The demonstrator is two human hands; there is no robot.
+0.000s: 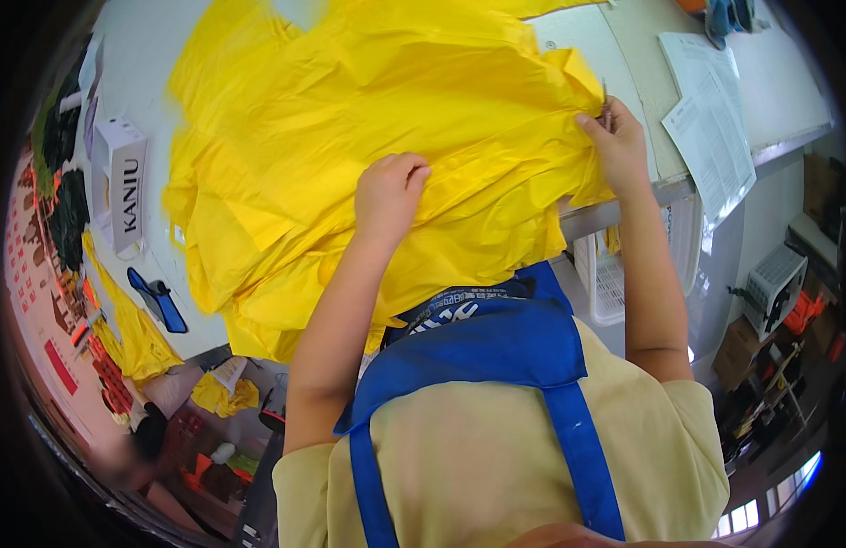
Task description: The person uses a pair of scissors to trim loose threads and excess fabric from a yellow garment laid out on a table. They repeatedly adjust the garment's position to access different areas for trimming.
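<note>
A large yellow garment of thin, smooth fabric (pixel 377 100) lies spread and creased over the table, its near edge hanging toward my blue apron (pixel 478 352). My left hand (pixel 389 196) rests on its middle, fingers curled and pinching a fold near a long seam. Over at the right end, my right hand (pixel 616 151) is closed with the thumb against the garment's edge. A thin, pointed metal tool (pixel 606 114) sticks up from its fingers; its lower part is hidden, so its exact kind does not show.
Printed sheets (pixel 715 123) overhang the table's right edge. A white box (pixel 120 183) and a blue-edged dark object (pixel 158 300) lie on the left, near more yellow fabric (pixel 131 324). Below the table at right stands a white plastic basket (pixel 607 297); another basket (pixel 775 283) sits farther right.
</note>
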